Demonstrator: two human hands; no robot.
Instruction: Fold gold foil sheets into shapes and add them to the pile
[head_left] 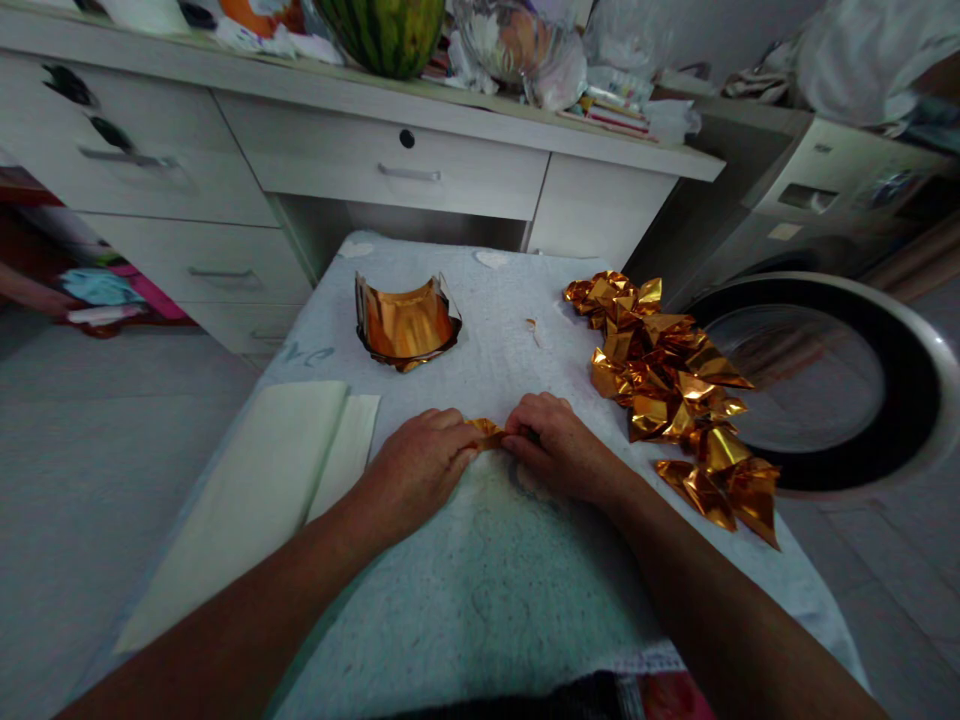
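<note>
Between my two hands is a small piece of gold foil paper (489, 434), low over the cloth-covered surface. The fingers of my left hand (424, 455) pinch its left end. Its right end is gripped by my right hand (553, 440), thumb and fingers closed. Most of the foil's shape is hidden by the fingertips. Beyond my left hand stands a curved stack of gold foil sheets (405, 325), bent upward at both sides. A heap of folded gold foil pieces (675, 370) spreads to the right of my right hand.
Folded pale cloth or paper (247, 500) lies at the left on the light blue tablecloth (465, 580). A tiny foil scrap (532, 328) rests near the middle. Behind are white drawers (409, 160) with a watermelon (382, 35) on top. An open-doored washing machine (817, 200) stands right.
</note>
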